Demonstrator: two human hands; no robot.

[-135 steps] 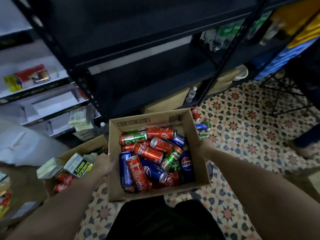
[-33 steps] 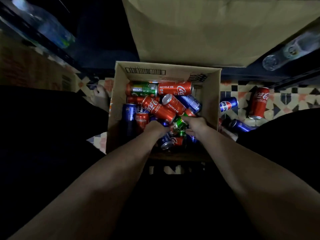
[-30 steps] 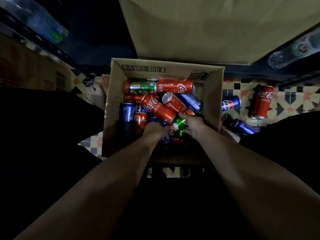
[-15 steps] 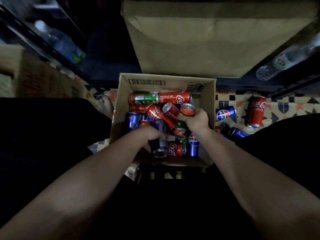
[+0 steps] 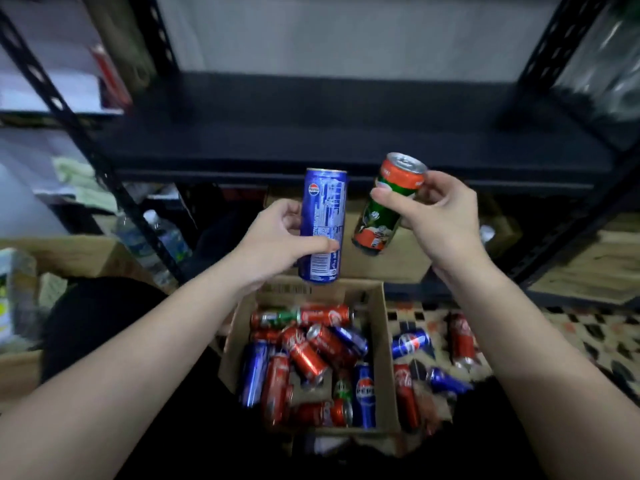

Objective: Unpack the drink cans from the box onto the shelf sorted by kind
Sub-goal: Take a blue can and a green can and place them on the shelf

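A blue Pepsi can [image 5: 323, 226] is gripped upright in the left hand [image 5: 277, 242], thumb laid across its lower front, fingers curled behind its left side; a green-and-orange can [image 5: 388, 202] is clamped in the right hand [image 5: 434, 220], tilted with its silver top leaning up and to the right, thumb across the front, fingers wrapped behind; the two cans are held just beside each other, not touching, in front of the edge of the black shelf [image 5: 311, 140], whose dark board is seen bare above and beyond both hands; black slotted uprights [image 5: 69, 112] are noted further left and right of the hands. Below and between the forearms the open cardboard box [image 5: 388, 358] is seen on the floor, loosely filled with lying cans [image 5: 304, 358]: red Coca-Cola, blue Pepsi, a few green; no order among them. Right of the box, under the right forearm, loose cans [image 5: 410, 342] are scattered on the patterned tile floor [image 5: 588, 341], red and blue, some upright, some lying. Left of the left hand, water bottles [image 5: 162, 233] and cardboard are noted low on the neighbouring rack, blurred.
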